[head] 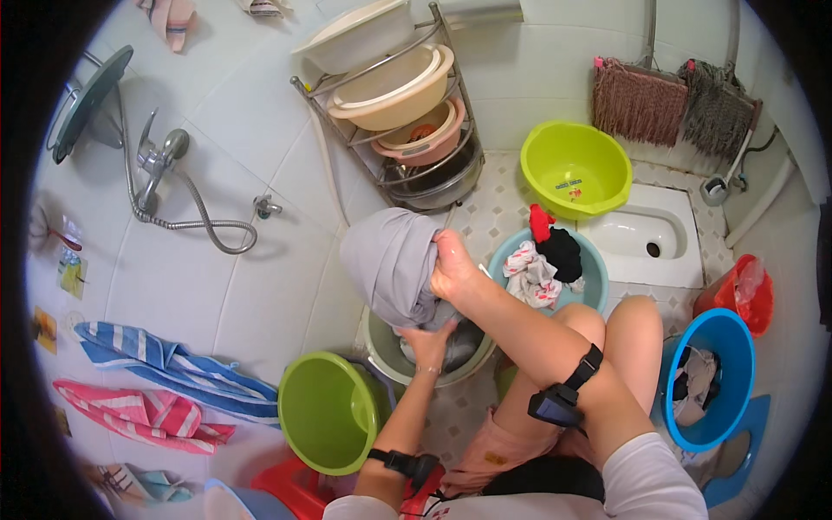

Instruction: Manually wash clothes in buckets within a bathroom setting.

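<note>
My right hand (453, 265) is raised above a pale bucket (380, 364), its fingers closed on a grey cloth (393, 263) that bulges out to the left. Lower down, at the bucket's mouth, my left hand (426, 344) grips the lower part of the same cloth; part of its fingers is hidden by the cloth. More greyish wet fabric (460, 348) lies inside the bucket. Just right of it, a light blue basin (595, 279) holds a black garment (560, 255), a red cloth (541, 223) and white cloths with red print (534, 279).
A green bucket (328, 413) stands at the left, a blue bucket (707, 383) with clothes at the right. Beyond are a yellow-green basin (575, 170), a squat toilet (650, 237) and a metal rack (383, 140) of basins. A shower mixer (159, 162) and towels (175, 370) line the wall.
</note>
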{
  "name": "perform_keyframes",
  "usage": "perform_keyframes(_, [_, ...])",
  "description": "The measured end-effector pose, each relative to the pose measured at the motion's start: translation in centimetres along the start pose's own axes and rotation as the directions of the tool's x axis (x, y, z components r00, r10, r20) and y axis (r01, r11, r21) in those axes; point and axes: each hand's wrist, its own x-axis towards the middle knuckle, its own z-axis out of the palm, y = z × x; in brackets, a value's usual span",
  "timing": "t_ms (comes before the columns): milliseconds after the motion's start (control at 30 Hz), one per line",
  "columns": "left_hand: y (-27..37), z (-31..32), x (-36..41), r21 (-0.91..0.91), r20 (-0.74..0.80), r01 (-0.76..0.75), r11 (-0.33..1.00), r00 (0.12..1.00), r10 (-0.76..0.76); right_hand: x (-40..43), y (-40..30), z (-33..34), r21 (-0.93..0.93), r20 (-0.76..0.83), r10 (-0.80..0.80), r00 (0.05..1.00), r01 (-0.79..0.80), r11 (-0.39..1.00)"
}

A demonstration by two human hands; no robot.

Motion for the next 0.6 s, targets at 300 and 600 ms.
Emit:
perform_keyframes(300, [-1.0, -0.7, 12.2, -0.841, 0.346, 0.454, 0.295, 0.87, -0.351, 0.1, 1.1, -1.1, -0.013, 0.128, 0.04, 0.991, -0.039, 0.999])
perform_keyframes(600, [4.1, -10.7, 14.0, -0.864, 0.123, 0.227, 0.45, 0.96, -0.25, 2.6, -1.7, -7.3, -0.538, -0.28, -0.187, 0.942, 0.008, 0.843])
